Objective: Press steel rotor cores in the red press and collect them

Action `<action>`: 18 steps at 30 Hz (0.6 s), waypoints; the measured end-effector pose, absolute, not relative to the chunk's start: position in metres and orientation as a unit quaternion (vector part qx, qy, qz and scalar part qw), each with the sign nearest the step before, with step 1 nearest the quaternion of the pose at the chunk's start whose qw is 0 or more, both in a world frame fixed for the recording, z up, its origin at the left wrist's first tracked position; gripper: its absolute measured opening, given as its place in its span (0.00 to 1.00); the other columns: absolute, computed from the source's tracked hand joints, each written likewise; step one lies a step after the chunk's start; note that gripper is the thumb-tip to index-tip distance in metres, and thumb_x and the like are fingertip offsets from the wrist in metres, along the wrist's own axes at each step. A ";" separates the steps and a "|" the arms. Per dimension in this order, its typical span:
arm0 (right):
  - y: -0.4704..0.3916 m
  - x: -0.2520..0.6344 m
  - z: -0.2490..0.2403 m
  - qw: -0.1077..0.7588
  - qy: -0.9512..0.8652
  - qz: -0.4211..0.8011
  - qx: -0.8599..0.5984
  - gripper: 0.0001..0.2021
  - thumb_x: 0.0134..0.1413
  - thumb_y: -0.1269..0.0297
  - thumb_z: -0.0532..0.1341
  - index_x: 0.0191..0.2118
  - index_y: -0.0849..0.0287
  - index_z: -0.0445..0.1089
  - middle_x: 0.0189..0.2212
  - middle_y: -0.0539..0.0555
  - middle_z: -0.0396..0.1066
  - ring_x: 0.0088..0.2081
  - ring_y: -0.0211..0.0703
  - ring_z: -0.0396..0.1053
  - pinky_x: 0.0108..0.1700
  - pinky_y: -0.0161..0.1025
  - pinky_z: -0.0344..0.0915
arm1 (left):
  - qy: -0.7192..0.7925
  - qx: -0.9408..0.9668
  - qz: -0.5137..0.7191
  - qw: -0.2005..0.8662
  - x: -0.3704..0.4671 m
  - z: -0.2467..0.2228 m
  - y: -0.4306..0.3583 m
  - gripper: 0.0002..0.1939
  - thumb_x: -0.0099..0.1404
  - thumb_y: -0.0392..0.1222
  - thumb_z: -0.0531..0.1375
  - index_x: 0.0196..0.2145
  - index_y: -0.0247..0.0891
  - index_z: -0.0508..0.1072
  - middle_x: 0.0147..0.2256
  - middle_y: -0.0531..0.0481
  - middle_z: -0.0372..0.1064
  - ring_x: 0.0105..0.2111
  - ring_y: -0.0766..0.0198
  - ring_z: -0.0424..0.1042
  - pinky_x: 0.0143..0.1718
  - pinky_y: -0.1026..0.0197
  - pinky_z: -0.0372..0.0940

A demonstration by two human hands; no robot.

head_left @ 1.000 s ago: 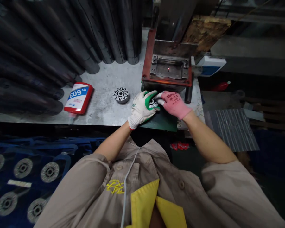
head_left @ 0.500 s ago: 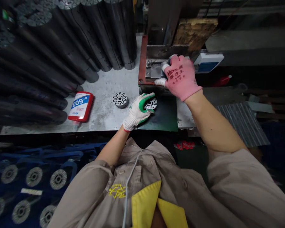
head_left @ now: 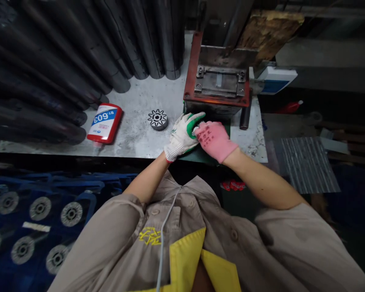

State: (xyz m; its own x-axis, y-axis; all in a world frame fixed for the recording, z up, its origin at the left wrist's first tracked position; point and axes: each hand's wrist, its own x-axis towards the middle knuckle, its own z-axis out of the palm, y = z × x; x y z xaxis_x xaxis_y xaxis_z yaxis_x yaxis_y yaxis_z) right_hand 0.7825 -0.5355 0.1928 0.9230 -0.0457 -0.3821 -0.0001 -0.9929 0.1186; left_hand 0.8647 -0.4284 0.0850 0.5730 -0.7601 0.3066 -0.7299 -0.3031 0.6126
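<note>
My left hand (head_left: 184, 134), in a white glove with green palm, is curled around a round slotted metal core at the bench's front edge; the core is now almost wholly hidden by both hands. My right hand (head_left: 214, 140), in a pink glove with white fingertips, has its fingers pressed together at the top of that core; anything between them is too small to make out. A second slotted core (head_left: 157, 118) stands on the metal bench (head_left: 134, 121) left of my hands. Just beyond them is a red-edged metal fixture (head_left: 220, 83) with a small slot plate.
A red BT-603 bottle (head_left: 105, 123) lies at the left. Tall dark cylinders (head_left: 140, 48) stand behind it. Right of the fixture are a white box with a blue panel (head_left: 276, 79) and stacked metal strips (head_left: 308, 164). Blue racks (head_left: 42, 190) hold cores at lower left.
My right hand has moved from the fixture down and left to the core at my left hand, uncovering the fixture's top. The view has shifted slightly.
</note>
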 end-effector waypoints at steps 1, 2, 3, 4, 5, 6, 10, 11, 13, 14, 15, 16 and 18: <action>-0.534 0.786 0.199 0.065 -0.003 -0.215 0.975 0.20 0.69 0.78 0.48 0.53 0.66 0.76 0.53 0.68 0.76 0.53 0.57 0.75 0.45 0.46 0.66 | -0.462 0.806 -0.025 0.369 0.865 0.086 -0.428 0.35 0.67 0.55 0.64 0.68 0.43 0.66 0.68 0.47 0.67 0.69 0.46 0.63 0.75 0.42 0.53; -0.535 0.788 0.206 0.065 0.010 -0.231 0.971 0.20 0.70 0.77 0.48 0.54 0.66 0.76 0.53 0.68 0.77 0.53 0.56 0.75 0.46 0.45 0.66 | -0.460 0.805 -0.028 0.374 0.865 0.088 -0.427 0.35 0.67 0.55 0.64 0.68 0.44 0.66 0.68 0.47 0.67 0.69 0.46 0.63 0.75 0.42 0.53; -0.539 0.790 0.213 0.060 0.020 -0.236 0.970 0.19 0.71 0.75 0.48 0.54 0.65 0.75 0.53 0.67 0.77 0.53 0.55 0.75 0.47 0.45 0.66 | -0.455 0.803 -0.027 0.383 0.865 0.088 -0.428 0.35 0.66 0.56 0.65 0.67 0.45 0.67 0.67 0.47 0.68 0.69 0.46 0.64 0.75 0.41 0.53; -0.545 0.792 0.220 0.052 0.020 -0.225 0.973 0.18 0.73 0.72 0.49 0.56 0.64 0.75 0.53 0.66 0.77 0.54 0.55 0.75 0.48 0.44 0.66 | -0.451 0.799 -0.028 0.398 0.865 0.089 -0.428 0.35 0.66 0.56 0.66 0.66 0.45 0.68 0.66 0.47 0.69 0.68 0.46 0.65 0.74 0.41 0.55; -0.554 0.794 0.227 0.046 0.005 -0.195 0.980 0.18 0.74 0.67 0.51 0.57 0.63 0.74 0.54 0.65 0.77 0.54 0.55 0.74 0.50 0.45 0.66 | -0.444 0.791 -0.028 0.420 0.865 0.090 -0.430 0.34 0.66 0.57 0.67 0.65 0.45 0.69 0.65 0.47 0.70 0.66 0.47 0.67 0.73 0.42 0.58; -0.563 0.796 0.233 0.043 -0.025 -0.150 0.987 0.18 0.75 0.62 0.52 0.59 0.62 0.73 0.56 0.65 0.76 0.55 0.56 0.73 0.51 0.46 0.66 | -0.432 0.783 -0.029 0.446 0.864 0.090 -0.431 0.32 0.67 0.57 0.66 0.64 0.45 0.70 0.63 0.46 0.71 0.64 0.48 0.69 0.70 0.42 0.61; -0.594 0.814 0.246 0.076 -0.149 0.005 0.986 0.24 0.73 0.55 0.58 0.62 0.69 0.71 0.62 0.71 0.68 0.61 0.66 0.66 0.56 0.53 0.65 | -0.367 0.781 -0.011 0.504 0.860 0.090 -0.439 0.26 0.69 0.56 0.64 0.60 0.43 0.75 0.56 0.43 0.76 0.57 0.51 0.75 0.63 0.45 0.69; -0.598 0.818 0.247 0.084 -0.156 0.010 0.984 0.22 0.72 0.56 0.59 0.59 0.71 0.73 0.62 0.72 0.67 0.61 0.68 0.65 0.57 0.54 0.64 | -0.361 0.790 -0.002 0.495 0.859 0.089 -0.441 0.26 0.68 0.55 0.65 0.59 0.43 0.75 0.55 0.43 0.76 0.57 0.50 0.75 0.64 0.45 0.68; -0.600 0.821 0.248 0.085 -0.154 0.005 0.984 0.20 0.73 0.58 0.58 0.54 0.71 0.76 0.61 0.71 0.67 0.61 0.67 0.64 0.58 0.55 0.64 | -0.367 0.806 0.008 0.465 0.858 0.086 -0.443 0.27 0.65 0.52 0.67 0.60 0.42 0.75 0.57 0.43 0.76 0.59 0.49 0.73 0.66 0.43 0.65; -0.599 0.819 0.248 0.080 -0.148 0.004 0.986 0.19 0.74 0.58 0.56 0.53 0.70 0.77 0.60 0.70 0.69 0.60 0.65 0.65 0.58 0.55 0.64 | -0.371 0.812 0.009 0.451 0.858 0.085 -0.443 0.28 0.64 0.52 0.67 0.61 0.42 0.75 0.58 0.43 0.75 0.60 0.48 0.72 0.68 0.43 0.63; -0.598 0.815 0.246 0.071 -0.143 0.008 0.987 0.20 0.75 0.58 0.53 0.54 0.67 0.77 0.58 0.69 0.70 0.59 0.64 0.66 0.57 0.55 0.64 | -0.374 0.817 0.007 0.438 0.858 0.083 -0.443 0.29 0.65 0.52 0.66 0.61 0.42 0.74 0.59 0.43 0.75 0.62 0.48 0.71 0.69 0.42 0.62; -0.598 0.810 0.243 0.059 -0.138 0.008 0.989 0.21 0.76 0.57 0.52 0.55 0.65 0.77 0.57 0.68 0.72 0.58 0.63 0.68 0.56 0.54 0.65 | -0.377 0.821 0.002 0.429 0.859 0.082 -0.442 0.30 0.65 0.54 0.66 0.62 0.43 0.73 0.60 0.43 0.74 0.63 0.47 0.70 0.69 0.42 0.61; -0.597 0.798 0.230 0.017 -0.108 0.012 0.994 0.21 0.76 0.58 0.50 0.58 0.60 0.76 0.55 0.65 0.75 0.56 0.60 0.71 0.55 0.52 0.66 | -0.382 0.827 -0.007 0.413 0.859 0.080 -0.441 0.35 0.65 0.59 0.66 0.65 0.43 0.71 0.62 0.43 0.72 0.64 0.46 0.67 0.69 0.42 0.61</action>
State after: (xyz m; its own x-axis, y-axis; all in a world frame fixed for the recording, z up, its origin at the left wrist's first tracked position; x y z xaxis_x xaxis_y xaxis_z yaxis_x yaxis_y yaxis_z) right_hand 0.7977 -0.5973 0.2299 0.9762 -0.2151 0.0271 -0.2159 -0.9759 0.0314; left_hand 0.8590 -0.4408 0.0797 0.7075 -0.6377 0.3046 -0.6266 -0.3668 0.6876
